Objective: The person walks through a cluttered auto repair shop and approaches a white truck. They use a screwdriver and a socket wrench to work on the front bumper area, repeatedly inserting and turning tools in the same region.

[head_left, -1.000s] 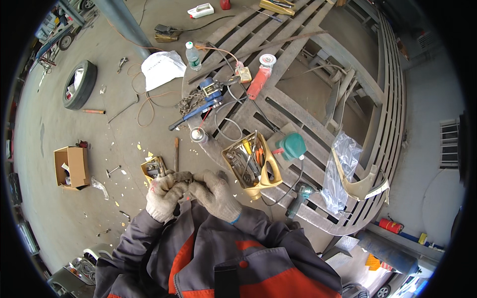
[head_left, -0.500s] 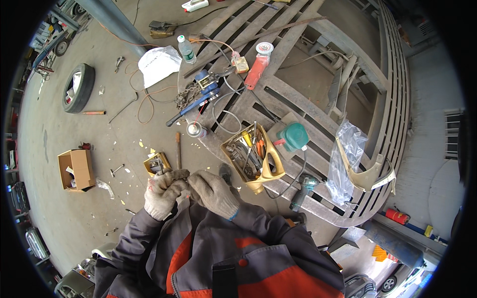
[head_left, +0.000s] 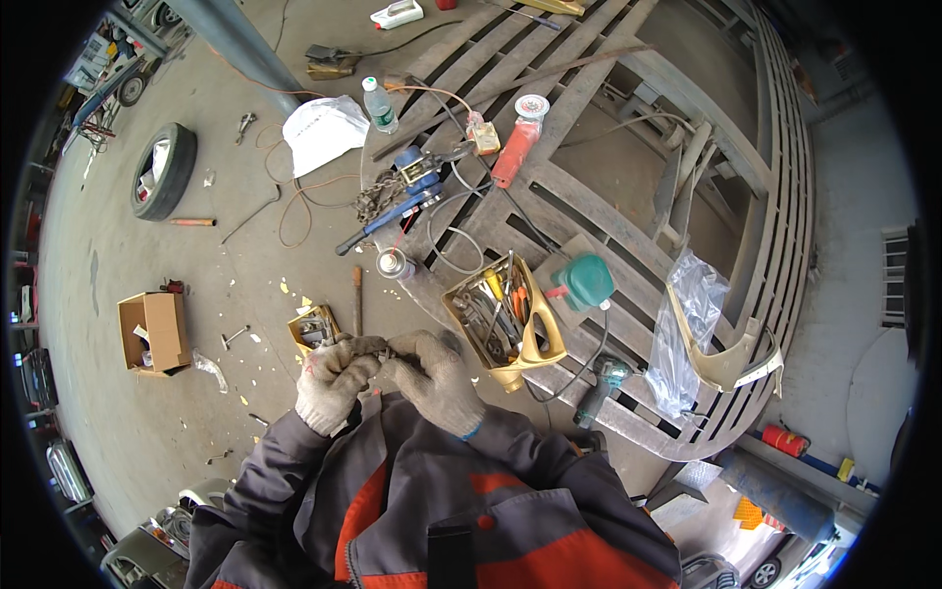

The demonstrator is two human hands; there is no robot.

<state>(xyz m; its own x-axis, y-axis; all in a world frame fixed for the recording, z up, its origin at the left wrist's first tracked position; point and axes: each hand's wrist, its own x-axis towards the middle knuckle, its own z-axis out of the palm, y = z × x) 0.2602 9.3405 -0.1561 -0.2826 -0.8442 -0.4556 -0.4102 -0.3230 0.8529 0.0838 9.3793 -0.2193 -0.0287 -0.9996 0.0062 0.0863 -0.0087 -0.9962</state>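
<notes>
My left hand [head_left: 335, 381], in a pale work glove, has its fingers curled and pinched in front of my chest. Close against it, my right hand [head_left: 434, 381] in a matching glove also pinches with thumb and fingers. A small dark piece [head_left: 385, 354] shows between the two sets of fingertips; its kind is too small to make out. Just past the left hand, on the floor, is a small yellow container [head_left: 312, 326] with metal parts in it. A yellow cut-open jug [head_left: 538, 339] full of hand tools stands on the slatted metal platform [head_left: 628, 417], beyond my right hand.
On the platform lie a teal cordless drill [head_left: 601, 385], a green container [head_left: 583, 275], a red angle grinder [head_left: 518, 152], a blue chain hoist [head_left: 417, 177], a spray can [head_left: 394, 263] and a plastic-wrapped trim piece [head_left: 687, 334]. A cardboard box [head_left: 153, 332] and a tyre [head_left: 167, 172] are on the floor leftward.
The surroundings have shifted slightly in the picture. My right hand has tilted more upright, and more of the small piece shows between the fingertips.
</notes>
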